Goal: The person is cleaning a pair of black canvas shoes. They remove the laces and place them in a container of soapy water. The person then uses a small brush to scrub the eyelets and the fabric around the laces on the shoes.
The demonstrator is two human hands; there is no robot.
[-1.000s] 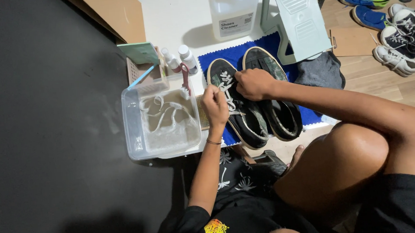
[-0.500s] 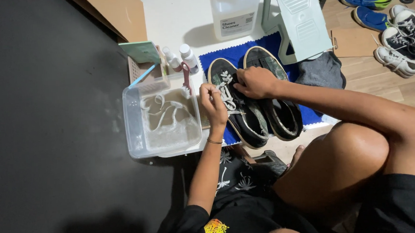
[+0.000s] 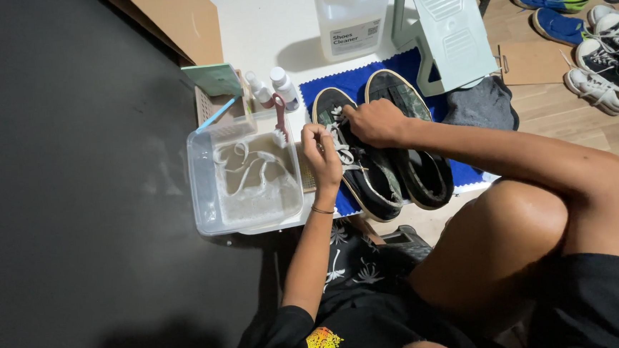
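Unlacing the left of 2 dark low-top shoes (image 3: 366, 170), I judge: my left hand (image 3: 322, 152) has its fingers pinching the white lace (image 3: 339, 142), and my right hand (image 3: 374, 122) grips the toe end, fingers curled shut. The pair sits on a blue cloth (image 3: 389, 72) with a zigzag edge. Next calls for a steady pull through the eyelets. Beside them, a clear plastic tub (image 3: 203, 195) holds cloudy water and limp laces.

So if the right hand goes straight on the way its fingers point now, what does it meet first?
The right hand points left along the lace area of the dark shoe. Going on, it would likely meet the left hand first, though depth is unclear.
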